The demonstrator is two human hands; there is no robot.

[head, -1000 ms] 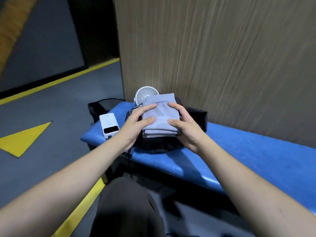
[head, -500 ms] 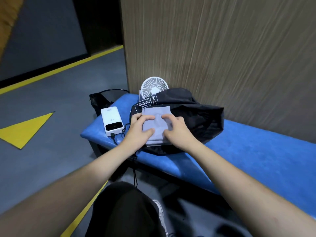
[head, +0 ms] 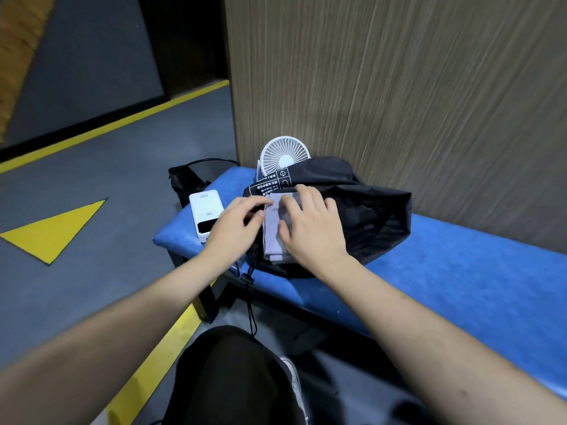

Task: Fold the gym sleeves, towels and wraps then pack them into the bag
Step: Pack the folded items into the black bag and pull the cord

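A folded stack of light grey cloth (head: 273,237) lies at the mouth of the black drawstring bag (head: 368,216), which sits on the blue bench (head: 460,271). My right hand (head: 310,225) presses flat on the stack with its fingers spread and covers most of it. My left hand (head: 236,228) is at the stack's left edge, where finger and thumb pinch the bag's rim. The bag's drawstring (head: 250,289) hangs down over the bench's front edge. How far the cloth reaches into the bag is hidden.
A white power bank (head: 205,213) lies on the bench left of the bag. A white desk fan (head: 283,156) stands behind the bag against the wood-grain wall (head: 399,87). A second black bag (head: 184,179) is on the grey floor. My knee (head: 230,378) is below.
The grey stack came down from in front of the fan onto the bag. My right hand slid forward over it; my left hand shifted off it to the bag's left rim.
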